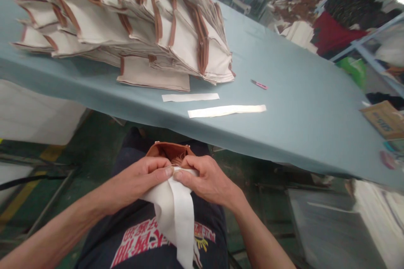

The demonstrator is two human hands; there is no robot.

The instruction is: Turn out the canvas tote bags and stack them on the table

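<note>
Above my lap, my left hand (154,175) and my right hand (202,176) meet, thumbs almost touching. Both pinch the top edge of a white fabric piece (164,201), and a long white strip (184,222) hangs down from between them over my dark apron (142,246) with red lettering. Just beyond my fingers lies a brown pouch-like piece (158,149) with several thin brown strips inside. My fingers hide the exact edge being pinched.
A tall pile of white fabric pieces with brown trim (139,21) covers the left of the blue-green table (299,105). Near its front edge lie a short white strip (190,97) and a longer one (227,111). Pink thread snips (259,84) lie beyond. A cardboard box (383,119) is at right.
</note>
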